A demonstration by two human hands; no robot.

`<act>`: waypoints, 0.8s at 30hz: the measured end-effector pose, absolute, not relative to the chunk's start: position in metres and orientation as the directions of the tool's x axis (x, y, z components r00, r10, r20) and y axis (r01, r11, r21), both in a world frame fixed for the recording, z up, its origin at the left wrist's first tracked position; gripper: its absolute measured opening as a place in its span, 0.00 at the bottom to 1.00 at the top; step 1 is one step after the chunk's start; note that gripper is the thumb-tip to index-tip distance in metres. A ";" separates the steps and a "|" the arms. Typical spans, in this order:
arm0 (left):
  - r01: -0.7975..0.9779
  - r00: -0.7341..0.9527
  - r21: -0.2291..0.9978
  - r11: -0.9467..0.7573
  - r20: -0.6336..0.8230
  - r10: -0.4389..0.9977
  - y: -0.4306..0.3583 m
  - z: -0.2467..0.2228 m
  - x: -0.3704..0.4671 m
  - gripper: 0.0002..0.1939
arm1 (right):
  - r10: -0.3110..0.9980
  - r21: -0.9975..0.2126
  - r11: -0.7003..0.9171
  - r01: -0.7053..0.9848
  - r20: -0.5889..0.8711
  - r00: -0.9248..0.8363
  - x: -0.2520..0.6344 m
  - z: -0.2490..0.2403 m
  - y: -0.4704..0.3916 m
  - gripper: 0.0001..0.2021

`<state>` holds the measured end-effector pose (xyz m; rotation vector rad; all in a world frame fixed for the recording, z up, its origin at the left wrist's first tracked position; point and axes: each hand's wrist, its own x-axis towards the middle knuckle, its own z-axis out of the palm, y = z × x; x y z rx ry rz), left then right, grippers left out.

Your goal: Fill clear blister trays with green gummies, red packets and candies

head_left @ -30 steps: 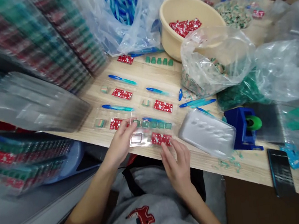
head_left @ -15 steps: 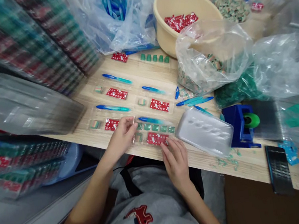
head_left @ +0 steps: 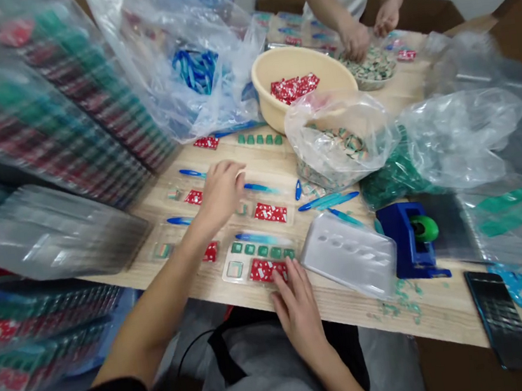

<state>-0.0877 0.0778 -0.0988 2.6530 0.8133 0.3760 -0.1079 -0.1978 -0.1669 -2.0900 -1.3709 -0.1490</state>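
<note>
My left hand [head_left: 222, 191] hovers over the middle of the table, fingers bent and apart, with nothing visible in it. It partly covers trays behind it. My right hand [head_left: 298, 303] is spread, its fingertips touching the right part of the nearest clear tray and its red patterned packet [head_left: 264, 270]. That tray also has a row of green pieces [head_left: 263, 251], a striped piece [head_left: 235, 269] at its left and a blue pen [head_left: 260, 239] along its top. Another tray with a red packet [head_left: 270, 212] lies behind; a green row [head_left: 260, 140] lies farther back.
An empty-looking tray [head_left: 350, 254] and a blue tape dispenser [head_left: 406, 240] are on the right, with a phone [head_left: 501, 318] beyond. Behind stand a cream basin [head_left: 268, 101] and plastic bags [head_left: 329, 167]. Stacked packs [head_left: 86, 109] rise left. A co-worker's hands [head_left: 356, 39] are at the back.
My left hand has let go of the nearest tray's left end and moved up over the table. My right hand stays at that tray. The view has shifted, showing more of the co-worker.
</note>
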 end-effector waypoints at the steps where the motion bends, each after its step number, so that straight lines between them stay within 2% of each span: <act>1: 0.475 0.821 0.384 -0.792 0.130 0.555 0.089 -0.099 -0.065 0.15 | 0.790 -0.447 -0.278 0.850 0.396 0.467 -0.109 -0.168 -0.198 0.22; 3: 0.448 0.861 0.363 -0.817 0.068 0.503 0.104 -0.105 -0.025 0.12 | 0.797 -0.451 -0.286 0.845 0.378 0.472 -0.110 -0.171 -0.200 0.23; 6: 0.426 0.893 0.334 -0.841 -0.007 0.450 0.112 -0.120 0.009 0.15 | 0.803 -0.458 -0.260 0.850 0.387 0.454 -0.110 -0.172 -0.205 0.23; 9: 0.415 0.902 0.321 -0.851 -0.022 0.431 0.115 -0.130 0.014 0.15 | 0.792 -0.481 -0.250 0.840 0.398 0.464 -0.111 -0.171 -0.208 0.22; 11: 0.399 0.908 0.323 -0.858 -0.010 0.419 0.119 -0.131 0.011 0.11 | 0.787 -0.484 -0.266 0.834 0.390 0.477 -0.112 -0.172 -0.209 0.23; 18: 0.344 0.899 0.344 -0.873 0.148 0.413 0.130 -0.107 -0.018 0.13 | 0.791 -0.529 -0.265 0.806 0.359 0.495 -0.117 -0.174 -0.208 0.30; 21: 0.326 0.876 0.366 -0.872 0.230 0.424 0.127 -0.091 -0.050 0.09 | 0.778 -0.558 -0.209 0.803 0.402 0.482 -0.117 -0.159 -0.213 0.28; 24: 0.274 0.833 0.440 -0.855 0.336 0.440 0.114 -0.075 -0.094 0.05 | 0.780 -0.663 -0.146 0.734 0.379 0.498 -0.109 -0.132 -0.214 0.24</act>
